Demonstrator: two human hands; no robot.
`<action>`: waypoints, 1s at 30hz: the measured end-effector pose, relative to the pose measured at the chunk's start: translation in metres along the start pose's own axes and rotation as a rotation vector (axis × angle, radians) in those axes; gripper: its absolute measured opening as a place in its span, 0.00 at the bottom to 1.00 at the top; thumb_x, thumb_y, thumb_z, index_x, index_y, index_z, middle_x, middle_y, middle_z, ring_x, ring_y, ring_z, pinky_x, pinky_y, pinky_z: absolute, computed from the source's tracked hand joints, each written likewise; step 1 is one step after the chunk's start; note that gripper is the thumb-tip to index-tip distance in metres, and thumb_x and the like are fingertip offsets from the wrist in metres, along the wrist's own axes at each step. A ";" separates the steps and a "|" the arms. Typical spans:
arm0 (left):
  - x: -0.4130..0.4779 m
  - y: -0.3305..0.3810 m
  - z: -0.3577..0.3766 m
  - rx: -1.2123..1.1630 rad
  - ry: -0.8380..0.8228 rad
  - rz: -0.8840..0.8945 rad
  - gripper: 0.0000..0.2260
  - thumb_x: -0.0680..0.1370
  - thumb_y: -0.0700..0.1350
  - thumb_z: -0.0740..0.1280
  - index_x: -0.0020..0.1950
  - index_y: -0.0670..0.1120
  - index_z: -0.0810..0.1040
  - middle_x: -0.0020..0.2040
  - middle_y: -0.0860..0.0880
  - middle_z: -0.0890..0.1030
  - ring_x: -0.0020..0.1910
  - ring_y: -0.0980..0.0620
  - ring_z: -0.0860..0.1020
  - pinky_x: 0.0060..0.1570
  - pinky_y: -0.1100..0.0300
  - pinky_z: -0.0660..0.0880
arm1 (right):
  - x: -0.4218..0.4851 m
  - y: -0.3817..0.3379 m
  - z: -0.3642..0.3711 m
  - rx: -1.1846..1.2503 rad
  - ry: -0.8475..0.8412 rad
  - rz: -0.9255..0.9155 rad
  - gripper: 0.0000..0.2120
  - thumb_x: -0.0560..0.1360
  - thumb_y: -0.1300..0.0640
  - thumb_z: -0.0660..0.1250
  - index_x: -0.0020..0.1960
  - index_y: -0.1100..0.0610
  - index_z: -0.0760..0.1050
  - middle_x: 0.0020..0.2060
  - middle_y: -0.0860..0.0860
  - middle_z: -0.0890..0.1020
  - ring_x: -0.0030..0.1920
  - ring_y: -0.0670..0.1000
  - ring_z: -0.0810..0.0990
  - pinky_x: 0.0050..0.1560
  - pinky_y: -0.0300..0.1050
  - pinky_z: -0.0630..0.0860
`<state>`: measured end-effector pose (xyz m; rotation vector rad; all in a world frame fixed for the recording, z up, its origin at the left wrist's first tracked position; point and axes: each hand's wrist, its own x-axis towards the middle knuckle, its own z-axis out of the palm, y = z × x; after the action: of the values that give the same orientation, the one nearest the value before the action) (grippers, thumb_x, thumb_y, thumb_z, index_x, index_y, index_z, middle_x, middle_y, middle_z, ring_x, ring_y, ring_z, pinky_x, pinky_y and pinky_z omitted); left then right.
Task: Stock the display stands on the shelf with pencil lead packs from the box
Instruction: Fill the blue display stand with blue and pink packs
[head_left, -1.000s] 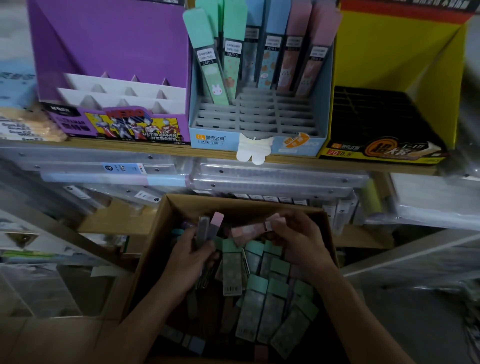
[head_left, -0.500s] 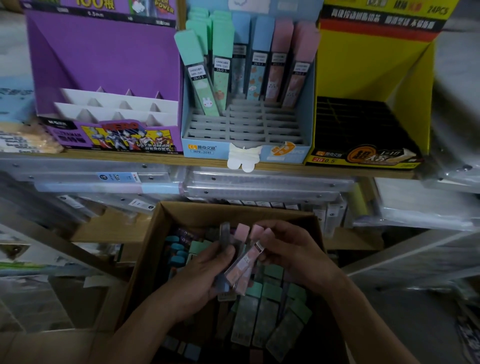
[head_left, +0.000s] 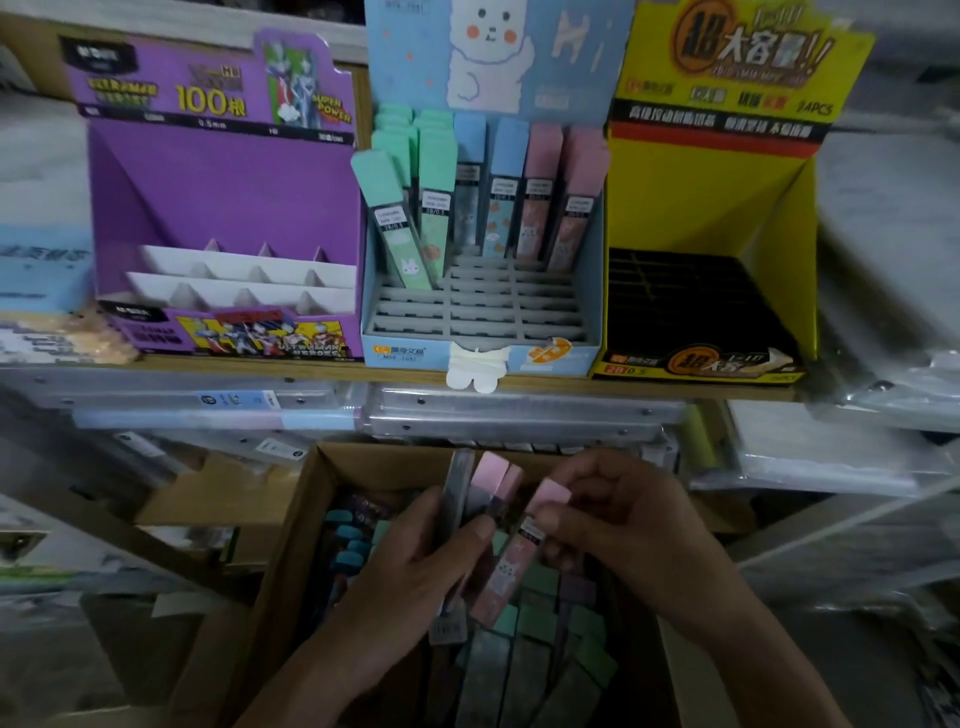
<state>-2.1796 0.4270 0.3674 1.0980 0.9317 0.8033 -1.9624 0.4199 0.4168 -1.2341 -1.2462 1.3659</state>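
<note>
Dim stockroom. A wooden shelf (head_left: 545, 382) runs across the far side with three card display stands side by side on it.

- Left: purple display stand (head_left: 223, 192), white tiered dividers inside.
- Middle: blue display stand (head_left: 415, 358) with a grey slot grid. Pencil lead packs (head_left: 498, 192) stand in its far rows, green to the left, blue in the middle, pink to the right. One green pack (head_left: 397, 223) at the left leans tilted toward the near side.
- Right: yellow display stand (head_left: 691, 202) with a black grid tray.

Under the shelf lies plastic-wrapped stock (head_left: 519, 415), blurred.

Near side: an open cardboard box (head_left: 306, 499) below the shelf, holding loose packs (head_left: 540, 670), mostly green-capped, lying flat and jumbled.

Both hands are over the box.
- Left hand (head_left: 415, 571): fingers curled round a small bundle of packs (head_left: 488, 483), one grey and two pink-capped, held upright with the thumb across the front.
- Right hand (head_left: 623, 525): thumb and fingertips pinch a single pink pack (head_left: 511, 566) just below its cap. The pack is tilted, its lower end touching the left hand's bundle.
</note>
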 end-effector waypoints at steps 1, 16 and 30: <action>-0.002 0.006 0.001 0.017 0.009 0.023 0.14 0.76 0.62 0.68 0.61 0.63 0.80 0.54 0.54 0.86 0.54 0.56 0.84 0.48 0.63 0.80 | -0.001 -0.010 0.001 -0.001 0.011 -0.037 0.07 0.70 0.61 0.76 0.47 0.59 0.80 0.38 0.62 0.85 0.33 0.56 0.83 0.33 0.46 0.79; -0.008 0.089 0.009 -0.098 0.081 0.317 0.10 0.82 0.49 0.67 0.51 0.42 0.78 0.33 0.46 0.79 0.27 0.50 0.76 0.29 0.58 0.74 | 0.014 -0.148 -0.014 -0.224 0.240 -0.530 0.05 0.76 0.60 0.72 0.52 0.58 0.83 0.41 0.55 0.87 0.36 0.55 0.85 0.39 0.44 0.83; 0.019 0.128 -0.003 -0.136 0.168 0.422 0.06 0.81 0.46 0.65 0.49 0.45 0.79 0.39 0.42 0.81 0.30 0.48 0.76 0.30 0.57 0.74 | 0.096 -0.171 -0.013 -0.699 0.404 -0.714 0.07 0.77 0.56 0.73 0.54 0.53 0.82 0.44 0.45 0.85 0.42 0.44 0.83 0.45 0.36 0.79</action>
<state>-2.1853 0.4792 0.4858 1.1352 0.7782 1.3027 -1.9619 0.5335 0.5770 -1.2338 -1.6899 0.1424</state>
